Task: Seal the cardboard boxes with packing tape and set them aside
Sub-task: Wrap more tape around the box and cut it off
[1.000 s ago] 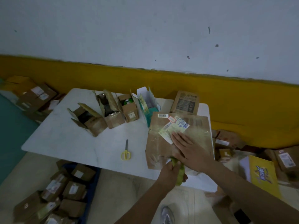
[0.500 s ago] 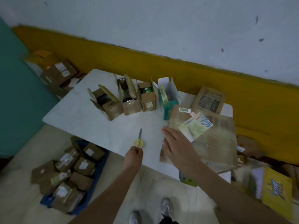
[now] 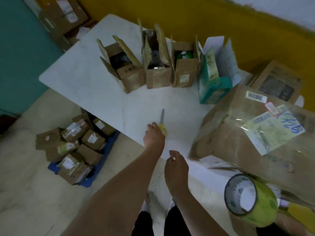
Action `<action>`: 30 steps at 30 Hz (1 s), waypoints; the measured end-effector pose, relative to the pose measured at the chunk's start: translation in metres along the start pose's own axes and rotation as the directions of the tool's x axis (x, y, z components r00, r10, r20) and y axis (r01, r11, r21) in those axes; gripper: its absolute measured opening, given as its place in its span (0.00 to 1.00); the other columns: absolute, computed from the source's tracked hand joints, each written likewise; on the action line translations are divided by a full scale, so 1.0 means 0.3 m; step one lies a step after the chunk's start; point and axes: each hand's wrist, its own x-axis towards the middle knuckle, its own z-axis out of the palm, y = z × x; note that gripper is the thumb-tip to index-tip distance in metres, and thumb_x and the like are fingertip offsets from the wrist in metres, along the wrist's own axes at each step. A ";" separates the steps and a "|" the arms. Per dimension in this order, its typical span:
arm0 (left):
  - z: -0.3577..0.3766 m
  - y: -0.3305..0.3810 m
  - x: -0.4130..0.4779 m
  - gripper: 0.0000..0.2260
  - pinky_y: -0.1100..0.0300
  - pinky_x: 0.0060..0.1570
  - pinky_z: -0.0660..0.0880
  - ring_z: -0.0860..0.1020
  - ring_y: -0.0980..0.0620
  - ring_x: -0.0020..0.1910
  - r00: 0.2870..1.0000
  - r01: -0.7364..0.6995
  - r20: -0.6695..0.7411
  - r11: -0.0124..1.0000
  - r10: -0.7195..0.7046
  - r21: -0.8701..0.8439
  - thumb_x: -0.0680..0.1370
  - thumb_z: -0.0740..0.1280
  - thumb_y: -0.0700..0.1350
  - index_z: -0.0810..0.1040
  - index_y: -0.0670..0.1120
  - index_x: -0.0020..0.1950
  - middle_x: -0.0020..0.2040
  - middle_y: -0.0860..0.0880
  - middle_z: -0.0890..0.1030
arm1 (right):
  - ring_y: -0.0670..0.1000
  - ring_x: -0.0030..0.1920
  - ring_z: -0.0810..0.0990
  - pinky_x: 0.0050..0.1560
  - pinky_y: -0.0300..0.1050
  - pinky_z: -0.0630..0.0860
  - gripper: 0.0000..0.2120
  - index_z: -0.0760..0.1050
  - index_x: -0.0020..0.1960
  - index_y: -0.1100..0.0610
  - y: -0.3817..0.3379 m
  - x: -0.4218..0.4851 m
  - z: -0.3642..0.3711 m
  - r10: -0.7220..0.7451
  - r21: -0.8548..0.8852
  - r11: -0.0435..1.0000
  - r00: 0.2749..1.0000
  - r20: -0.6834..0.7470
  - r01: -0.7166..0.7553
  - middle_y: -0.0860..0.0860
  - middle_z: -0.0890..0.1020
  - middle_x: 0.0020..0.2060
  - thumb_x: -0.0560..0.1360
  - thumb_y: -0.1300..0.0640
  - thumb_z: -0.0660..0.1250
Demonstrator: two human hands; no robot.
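Tool: yellow-handled steel scissors (image 3: 162, 120) on white worktop (image 3: 95, 86), blades pointing away from the person.
Left hand (image 3: 154, 137): fingers curled on the handles.
Right hand (image 3: 176, 167): grip unclear.

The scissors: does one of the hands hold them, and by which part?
The left hand takes the scissors by their yellow handles; the blades lie on the table. The right hand seems to hold nothing.

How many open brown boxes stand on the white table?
3, side by side at the far side: left box, middle box, right box. More may hide behind the large box.
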 end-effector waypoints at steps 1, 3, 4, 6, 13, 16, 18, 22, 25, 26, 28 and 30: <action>-0.009 -0.012 -0.005 0.14 0.50 0.50 0.75 0.78 0.41 0.57 1.000 0.022 0.013 1.000 -0.022 0.002 0.81 0.60 0.44 0.65 0.41 0.65 0.61 0.42 0.70 | 0.53 0.64 0.75 0.61 0.33 0.64 0.15 0.75 0.65 0.61 0.003 -0.011 0.003 0.016 0.010 1.000 1.000 0.006 -0.016 0.56 0.79 0.62 0.81 0.65 0.57; -0.035 -0.059 -0.020 0.15 0.54 0.51 0.76 0.79 0.43 0.56 0.996 0.074 0.055 0.997 -0.072 -0.034 0.81 0.62 0.43 0.64 0.39 0.65 0.61 0.42 0.71 | 0.53 0.63 0.76 0.61 0.36 0.66 0.15 0.75 0.65 0.62 -0.012 -0.032 -0.006 0.060 0.035 0.998 0.998 0.017 -0.061 0.56 0.79 0.61 0.81 0.64 0.58; -0.053 -0.085 -0.034 0.15 0.56 0.51 0.75 0.79 0.44 0.56 0.991 0.104 0.089 0.991 -0.096 -0.085 0.81 0.63 0.43 0.66 0.38 0.63 0.60 0.41 0.73 | 0.53 0.62 0.77 0.60 0.36 0.67 0.14 0.75 0.64 0.62 -0.020 -0.039 -0.013 0.078 0.044 0.996 0.997 0.018 -0.078 0.56 0.80 0.60 0.81 0.64 0.58; -0.102 -0.126 -0.077 0.09 0.60 0.48 0.77 0.80 0.47 0.50 0.965 0.206 0.220 0.929 -0.141 -0.308 0.80 0.64 0.44 0.70 0.39 0.56 0.54 0.42 0.76 | 0.54 0.60 0.78 0.61 0.39 0.69 0.13 0.76 0.63 0.61 -0.051 -0.049 -0.036 0.100 0.061 0.993 0.995 0.011 -0.100 0.55 0.80 0.58 0.81 0.62 0.58; -0.405 -0.008 -0.512 0.05 0.58 0.38 0.81 0.85 0.48 0.40 0.922 0.108 0.271 0.488 0.276 -0.866 0.81 0.63 0.36 0.75 0.42 0.56 0.48 0.42 0.83 | 0.48 0.35 0.81 0.36 0.40 0.78 0.09 0.78 0.48 0.56 -0.219 -0.203 -0.283 -0.032 0.273 0.961 0.999 -0.030 0.039 0.53 0.82 0.41 0.82 0.58 0.60; -0.515 0.052 -0.677 0.11 0.49 0.52 0.80 0.84 0.46 0.47 0.863 -0.105 0.181 0.519 0.472 -0.848 0.76 0.67 0.44 0.76 0.46 0.59 0.49 0.45 0.85 | 0.42 0.27 0.77 0.30 0.32 0.71 0.08 0.80 0.43 0.53 -0.254 -0.314 -0.468 -0.083 0.394 0.912 0.993 -0.086 0.110 0.46 0.81 0.30 0.79 0.59 0.66; -0.552 0.098 -0.754 0.13 0.48 0.56 0.78 0.83 0.47 0.49 0.787 -0.230 0.164 0.528 0.596 -0.818 0.75 0.67 0.45 0.76 0.48 0.60 0.51 0.48 0.85 | 0.41 0.23 0.73 0.28 0.30 0.67 0.09 0.80 0.39 0.49 -0.251 -0.373 -0.582 -0.110 0.394 0.908 0.988 -0.105 0.143 0.44 0.78 0.22 0.77 0.58 0.69; -0.551 0.200 -0.874 0.11 0.65 0.50 0.76 0.81 0.59 0.48 0.726 -0.379 0.082 0.497 0.683 -0.781 0.80 0.63 0.35 0.77 0.46 0.60 0.51 0.51 0.83 | 0.42 0.22 0.69 0.26 0.35 0.65 0.09 0.80 0.39 0.53 -0.222 -0.405 -0.765 -0.131 0.447 0.881 0.988 -0.086 0.155 0.45 0.74 0.21 0.77 0.61 0.69; -0.488 0.265 -0.948 0.09 0.63 0.45 0.73 0.78 0.56 0.46 0.880 -0.222 0.084 0.561 0.468 -0.798 0.80 0.64 0.39 0.73 0.47 0.60 0.48 0.52 0.78 | 0.40 0.23 0.69 0.27 0.33 0.66 0.07 0.78 0.41 0.57 -0.171 -0.340 -0.908 -0.147 0.366 0.897 0.948 -0.284 0.249 0.44 0.75 0.23 0.78 0.61 0.67; -0.448 0.292 -0.961 0.11 0.60 0.48 0.73 0.78 0.52 0.49 0.906 -0.189 0.101 0.606 0.411 -0.772 0.79 0.65 0.42 0.72 0.47 0.61 0.50 0.51 0.77 | 0.42 0.25 0.70 0.29 0.34 0.66 0.08 0.77 0.41 0.59 -0.152 -0.304 -0.947 -0.153 0.329 0.907 0.935 -0.321 0.261 0.46 0.75 0.25 0.78 0.58 0.67; -0.357 0.353 -0.966 0.14 0.59 0.54 0.73 0.77 0.49 0.57 0.900 -0.194 0.154 0.692 0.407 -0.695 0.79 0.66 0.48 0.73 0.45 0.63 0.56 0.49 0.77 | 0.46 0.30 0.72 0.34 0.40 0.68 0.12 0.76 0.42 0.58 -0.096 -0.215 -0.991 -0.158 0.234 0.942 0.934 -0.322 0.240 0.50 0.76 0.29 0.79 0.51 0.66; -0.278 0.409 -0.950 0.15 0.61 0.55 0.73 0.77 0.51 0.55 0.905 -0.180 0.188 0.745 0.381 -0.643 0.78 0.66 0.51 0.75 0.44 0.61 0.57 0.50 0.78 | 0.49 0.33 0.74 0.36 0.41 0.67 0.12 0.74 0.42 0.55 -0.029 -0.140 -0.986 -0.154 0.117 0.974 0.943 -0.296 0.195 0.51 0.78 0.32 0.81 0.49 0.62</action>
